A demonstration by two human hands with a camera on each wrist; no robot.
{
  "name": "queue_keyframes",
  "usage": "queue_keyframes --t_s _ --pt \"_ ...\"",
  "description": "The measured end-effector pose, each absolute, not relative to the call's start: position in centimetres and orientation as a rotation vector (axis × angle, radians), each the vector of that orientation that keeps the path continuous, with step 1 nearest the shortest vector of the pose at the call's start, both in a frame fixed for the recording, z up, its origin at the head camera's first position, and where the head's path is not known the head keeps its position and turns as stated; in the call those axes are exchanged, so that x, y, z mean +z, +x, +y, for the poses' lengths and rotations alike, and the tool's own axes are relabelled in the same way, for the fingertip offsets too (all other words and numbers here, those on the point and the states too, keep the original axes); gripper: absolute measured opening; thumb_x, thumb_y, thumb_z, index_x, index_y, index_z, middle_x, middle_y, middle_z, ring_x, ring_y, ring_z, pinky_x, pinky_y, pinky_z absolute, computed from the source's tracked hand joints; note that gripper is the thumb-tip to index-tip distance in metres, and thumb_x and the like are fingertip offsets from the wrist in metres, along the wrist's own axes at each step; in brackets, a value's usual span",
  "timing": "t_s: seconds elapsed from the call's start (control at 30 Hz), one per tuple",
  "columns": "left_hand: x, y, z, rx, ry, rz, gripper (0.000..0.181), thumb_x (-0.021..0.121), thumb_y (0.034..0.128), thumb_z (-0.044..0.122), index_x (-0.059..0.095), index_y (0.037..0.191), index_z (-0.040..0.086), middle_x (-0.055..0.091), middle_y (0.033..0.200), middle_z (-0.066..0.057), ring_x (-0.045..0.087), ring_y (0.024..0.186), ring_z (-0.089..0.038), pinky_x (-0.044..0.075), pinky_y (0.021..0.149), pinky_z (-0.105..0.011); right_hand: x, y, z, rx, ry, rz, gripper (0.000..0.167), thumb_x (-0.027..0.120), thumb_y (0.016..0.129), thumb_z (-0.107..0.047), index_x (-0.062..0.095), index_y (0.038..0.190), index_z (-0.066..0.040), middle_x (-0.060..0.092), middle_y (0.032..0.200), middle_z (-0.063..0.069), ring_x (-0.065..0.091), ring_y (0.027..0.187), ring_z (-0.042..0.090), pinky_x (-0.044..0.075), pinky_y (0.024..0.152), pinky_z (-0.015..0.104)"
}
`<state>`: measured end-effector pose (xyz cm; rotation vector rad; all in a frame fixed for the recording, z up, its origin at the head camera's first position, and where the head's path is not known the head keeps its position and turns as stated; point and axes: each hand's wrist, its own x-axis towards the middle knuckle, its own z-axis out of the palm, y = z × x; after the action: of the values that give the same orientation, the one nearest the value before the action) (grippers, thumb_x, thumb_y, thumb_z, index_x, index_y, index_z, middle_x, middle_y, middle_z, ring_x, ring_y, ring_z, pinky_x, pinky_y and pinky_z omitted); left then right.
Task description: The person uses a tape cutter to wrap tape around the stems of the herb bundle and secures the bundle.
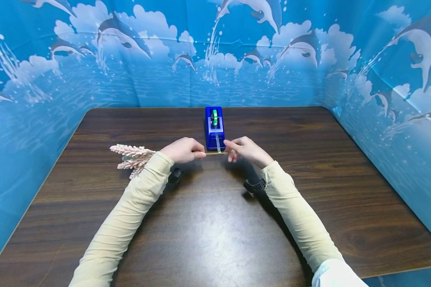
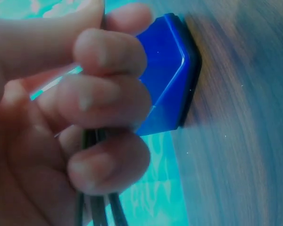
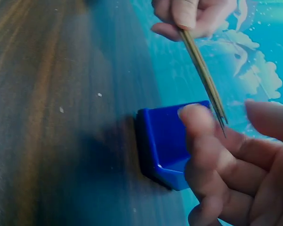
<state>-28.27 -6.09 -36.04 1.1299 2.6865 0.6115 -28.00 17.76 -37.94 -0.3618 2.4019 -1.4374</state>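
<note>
Pink flowers [image 1: 131,150] have their stems [image 3: 202,70] gripped by the left hand [image 1: 184,150], the right hand [image 1: 248,151] relaxed.

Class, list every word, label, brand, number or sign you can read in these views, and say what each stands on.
None can be read in any view.
Blue tape dispenser: no readable lettering.
Green tape roll: too small to tell whether it is marked.
Black wristbands: no legible text.
Dolphin-print backdrop: pictures, no readable words.
</note>
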Motion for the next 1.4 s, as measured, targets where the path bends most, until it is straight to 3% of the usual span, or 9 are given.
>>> queue_keyframes --t_s 0.1,0.33,0.63,0.8,0.97,1.2,1.4 --pt "-36.0 -28.2 -6.2 0.623 1.101 2.699 0.021 0.061 0.0937 0.015 0.067 0.078 0.003 0.052 0.06 0.004 0.048 0.057 -0.01 0.04 0.061 -0.028 -37.6 -27.9 18.2 -1.325 -0.388 2.419 0.042 0.048 0.102 -0.026 0.066 0.094 0.011 0.068 0.072 0.011 0.056 0.053 0.009 0.051 0.061 0.033" --pt "-36.0 -27.9 -6.2 0.607 1.032 2.755 0.018 0.064 0.0926 0.02 0.072 0.086 0.006 0.055 0.052 0.003 0.053 0.053 -0.008 0.044 0.065 -0.03 -37.9 -27.9 18.4 -1.221 -0.468 2.482 0.034 0.056 0.098 -0.022 0.063 0.089 0.01 0.056 0.057 -0.005 0.052 0.054 0.009 0.049 0.06 0.031" --pt "-35.9 -27.5 -5.8 0.598 0.908 2.833 0.02 0.07 0.0882 0.023 0.068 0.075 0.008 0.061 0.058 0.003 0.054 0.055 -0.009 0.042 0.059 -0.027 -37.8 -27.6 18.3 -1.253 -0.457 2.534 0.028 0.061 0.095 -0.016 0.063 0.092 0.012 0.056 0.059 -0.006 0.052 0.054 0.008 0.05 0.06 0.03" --pt "-36.0 -27.2 -5.5 0.595 0.863 2.857 0.023 0.071 0.0866 0.023 0.062 0.07 0.01 0.06 0.06 0.003 0.052 0.056 -0.009 0.041 0.058 -0.026 -37.7 -27.6 18.3 -1.248 -0.435 2.555 0.027 0.062 0.094 -0.015 0.063 0.092 0.012 0.056 0.058 -0.006 0.055 0.056 0.013 0.05 0.061 0.032" --pt "-36.2 -27.2 -5.5 0.673 0.838 2.8 0.023 0.068 0.0894 0.022 0.058 0.074 0.008 0.061 0.059 0.0 0.056 0.051 -0.009 0.045 0.062 -0.027 -37.7 -27.6 18.4 -1.233 -0.434 2.578 0.025 0.063 0.093 -0.014 0.063 0.092 0.011 0.057 0.057 -0.005 0.057 0.057 0.014 0.05 0.061 0.031" --pt "-36.2 -27.4 -5.5 0.747 0.891 2.807 0.029 0.059 0.0963 0.023 0.067 0.079 0.001 0.056 0.058 0.001 0.05 0.055 -0.01 0.041 0.061 -0.027 -37.7 -27.7 18.5 -1.221 -0.43 2.601 0.024 0.064 0.093 -0.014 0.064 0.091 0.01 0.059 0.059 -0.003 0.06 0.06 0.018 0.05 0.063 0.032" --pt "-36.2 -27.2 -5.3 0.729 0.806 2.854 0.027 0.064 0.0926 0.022 0.068 0.075 0.002 0.06 0.059 0.001 0.05 0.056 -0.011 0.04 0.06 -0.026 -37.7 -27.6 18.4 -1.199 -0.433 2.634 0.024 0.065 0.093 -0.015 0.064 0.091 0.008 0.059 0.059 -0.005 0.064 0.069 0.033 0.05 0.063 0.032"
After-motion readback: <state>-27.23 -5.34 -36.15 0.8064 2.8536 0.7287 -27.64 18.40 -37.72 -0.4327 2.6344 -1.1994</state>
